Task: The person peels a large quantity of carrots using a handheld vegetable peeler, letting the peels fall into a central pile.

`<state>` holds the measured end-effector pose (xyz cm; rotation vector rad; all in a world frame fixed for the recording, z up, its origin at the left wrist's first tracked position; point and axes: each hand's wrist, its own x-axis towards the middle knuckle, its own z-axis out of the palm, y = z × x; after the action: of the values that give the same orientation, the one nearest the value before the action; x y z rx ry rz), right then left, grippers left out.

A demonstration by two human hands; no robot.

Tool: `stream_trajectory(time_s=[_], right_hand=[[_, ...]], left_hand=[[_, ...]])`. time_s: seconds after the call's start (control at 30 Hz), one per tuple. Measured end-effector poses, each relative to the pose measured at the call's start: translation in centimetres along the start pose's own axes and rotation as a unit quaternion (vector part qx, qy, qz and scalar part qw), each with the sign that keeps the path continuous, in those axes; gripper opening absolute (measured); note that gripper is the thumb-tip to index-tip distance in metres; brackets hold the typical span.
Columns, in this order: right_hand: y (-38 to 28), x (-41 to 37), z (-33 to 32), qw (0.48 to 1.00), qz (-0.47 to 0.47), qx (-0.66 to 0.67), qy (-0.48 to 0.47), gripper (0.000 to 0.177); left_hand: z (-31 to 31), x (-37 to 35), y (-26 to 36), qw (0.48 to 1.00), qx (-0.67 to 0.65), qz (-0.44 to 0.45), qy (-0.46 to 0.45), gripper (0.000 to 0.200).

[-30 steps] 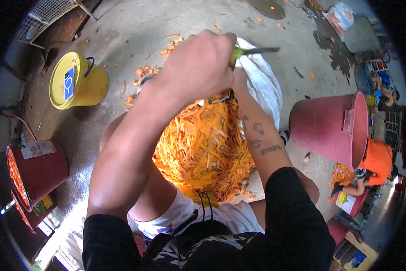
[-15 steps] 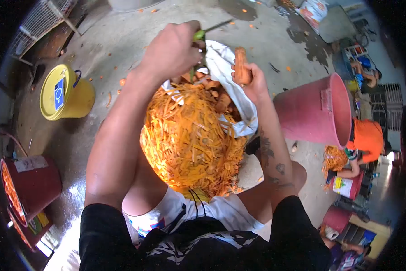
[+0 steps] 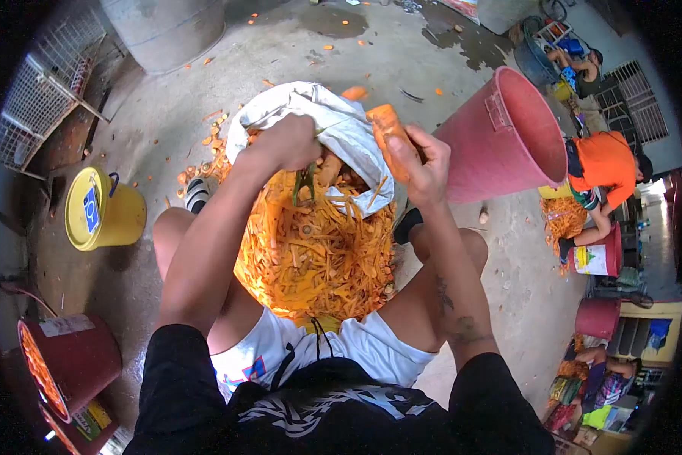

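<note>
My left hand [image 3: 291, 142] is closed around a green peeler [image 3: 304, 184], whose forked end points down from the fist; the fingers hide the rest. In my right hand [image 3: 424, 168] is a thick carrot [image 3: 390, 140], tilted up with a flat, pale far end. A blurred orange piece [image 3: 354, 93] shows just beyond that end. Between my legs lies a large heap of orange peelings [image 3: 310, 258]. Behind it a white sack [image 3: 310, 98] gapes open with carrots [image 3: 329, 167] inside, partly hidden by my left hand.
A big pink tub [image 3: 481, 144] stands to the right, a yellow lidded bucket [image 3: 121, 208] to the left. Lower left is a dark red bucket [image 3: 83, 356] of carrots. A grey barrel [image 3: 166, 34] is at the back. A person in orange [image 3: 602, 163] bends at far right.
Both hands have come lower and closer to my body, the carrot with the right one. A blurred orange piece now shows by the carrot's far end. The view has shifted, showing more of the sack.
</note>
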<state>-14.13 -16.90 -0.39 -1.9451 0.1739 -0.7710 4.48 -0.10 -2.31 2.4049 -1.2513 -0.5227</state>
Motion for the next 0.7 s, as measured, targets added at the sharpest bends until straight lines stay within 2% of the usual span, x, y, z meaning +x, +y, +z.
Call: stream_trajectory(time_s=[0.03, 0.07, 0.1, 0.13, 0.17, 0.2, 0.23, 0.27, 0.33, 0.37, 0.43, 0.5, 0.53, 0.57, 0.63, 0.67, 0.7], right_hand=[[0.2, 0.1, -0.3, 0.997, 0.043, 0.059, 0.015, 0.038], [0.4, 0.4, -0.6, 0.988, 0.13, 0.08, 0.019, 0.04], [1.4, 0.6, -1.0, 0.986, 0.139, 0.082, 0.032, 0.04], [2.6, 0.9, -1.3, 0.948, 0.249, 0.197, 0.031, 0.039], [3.7, 1.0, -1.4, 0.884, 0.347, 0.312, 0.029, 0.039], [3.8, 0.8, -1.4, 0.902, 0.354, 0.248, -0.001, 0.041], [3.9, 0.5, -1.1, 0.898, 0.357, 0.257, 0.009, 0.041], [4.0, 0.2, -0.6, 0.885, 0.366, 0.287, -0.005, 0.042], [3.2, 0.1, 0.5, 0.856, 0.37, 0.361, -0.022, 0.043], [2.3, 0.3, 0.7, 0.854, 0.37, 0.366, -0.018, 0.043], [1.0, 0.3, 0.6, 0.827, 0.396, 0.396, -0.043, 0.043], [1.7, -0.1, -0.2, 0.814, 0.39, 0.425, -0.073, 0.044], [2.1, -0.4, -0.8, 0.809, 0.39, 0.427, -0.105, 0.043], [2.3, -0.5, -1.1, 0.805, 0.387, 0.428, -0.139, 0.043], [1.5, -0.5, -1.2, 0.81, 0.373, 0.432, -0.133, 0.044], [1.6, -0.4, -1.0, 0.815, 0.386, 0.42, -0.102, 0.044], [1.6, -0.4, -0.7, 0.816, 0.401, 0.41, -0.069, 0.045]], left_hand=[[-0.1, 0.1, -0.6, 1.0, 0.004, 0.004, 0.0, 0.031], [0.1, 0.1, -1.1, 0.997, -0.029, 0.041, 0.051, 0.03], [0.6, -0.1, -1.2, 0.99, -0.063, 0.079, 0.094, 0.029], [-1.0, -0.8, -0.1, 0.981, -0.141, 0.099, 0.089, 0.026], [-0.5, 0.1, -0.7, 0.954, -0.216, 0.153, 0.137, 0.023], [-1.0, 0.1, -0.4, 0.944, -0.277, 0.116, 0.137, 0.022], [-1.6, 0.1, -0.2, 0.929, -0.335, 0.076, 0.139, 0.021], [-1.7, 0.0, 0.3, 0.933, -0.328, 0.076, 0.13, 0.021], [-1.2, -0.3, 2.0, 0.879, -0.442, 0.046, 0.173, 0.02], [-0.6, -0.4, 2.9, 0.889, -0.419, 0.05, 0.177, 0.02], [0.9, -0.6, 4.4, 0.875, -0.39, 0.18, 0.222, 0.018], [-0.9, -0.7, 3.4, 0.886, -0.387, 0.107, 0.233, 0.016], [-1.6, 0.7, 0.9, 0.858, -0.43, 0.089, 0.267, 0.013], [-2.4, 2.1, -2.2, 0.858, -0.413, 0.061, 0.299, 0.012], [-3.3, 2.3, -2.5, 0.826, -0.455, 0.03, 0.331, 0.012], [-2.4, 2.0, -2.2, 0.85, -0.413, 0.012, 0.327, 0.013], [-1.6, 0.8, 0.5, 0.842, -0.456, 0.023, 0.286, 0.014]])
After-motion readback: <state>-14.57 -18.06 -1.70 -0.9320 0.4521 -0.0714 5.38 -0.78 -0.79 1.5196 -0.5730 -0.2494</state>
